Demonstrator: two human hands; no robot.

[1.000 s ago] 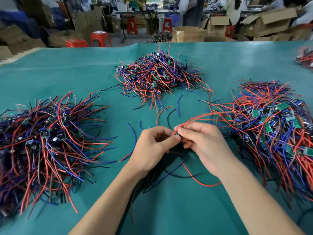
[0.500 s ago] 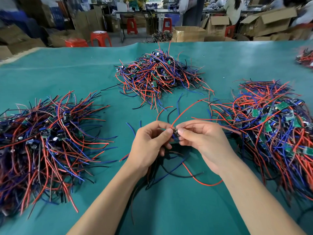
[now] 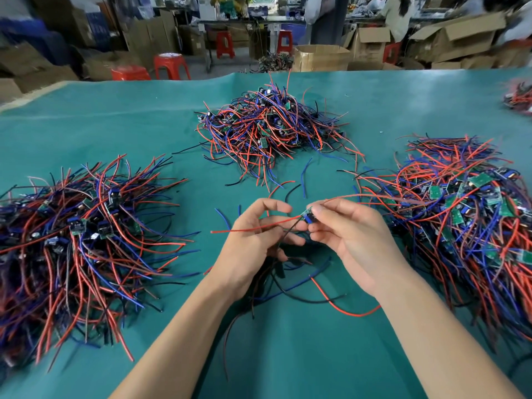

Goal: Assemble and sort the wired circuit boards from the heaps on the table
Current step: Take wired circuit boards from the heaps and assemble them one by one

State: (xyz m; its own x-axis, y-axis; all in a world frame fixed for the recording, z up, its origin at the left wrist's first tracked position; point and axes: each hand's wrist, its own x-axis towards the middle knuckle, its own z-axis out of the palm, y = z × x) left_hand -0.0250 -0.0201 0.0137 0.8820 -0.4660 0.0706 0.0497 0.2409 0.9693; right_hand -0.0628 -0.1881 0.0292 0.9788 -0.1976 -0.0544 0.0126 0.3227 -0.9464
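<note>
My right hand (image 3: 351,240) pinches a small green circuit board (image 3: 307,216) with a blue part, held above the table's middle. A red wire (image 3: 253,226) runs from the board to the left across my left hand (image 3: 253,243), whose curled fingers hold the board's wires. Another red wire arcs right from the board toward the right heap (image 3: 472,226) of boards with red, blue and black wires. A second heap (image 3: 77,249) lies at the left and a third heap (image 3: 267,131) sits at the far middle. Loose wires (image 3: 302,286) lie beneath my hands.
The teal table cover (image 3: 288,355) shows bare below my forearms. A small wire pile (image 3: 519,96) sits at the far right edge. Beyond the table stand red stools (image 3: 169,64), cardboard boxes (image 3: 319,57) and people at other benches.
My hands have drawn slightly apart. The red wire that looped upward now stretches straight out to the left across my left hand, and the board shows between my fingertips.
</note>
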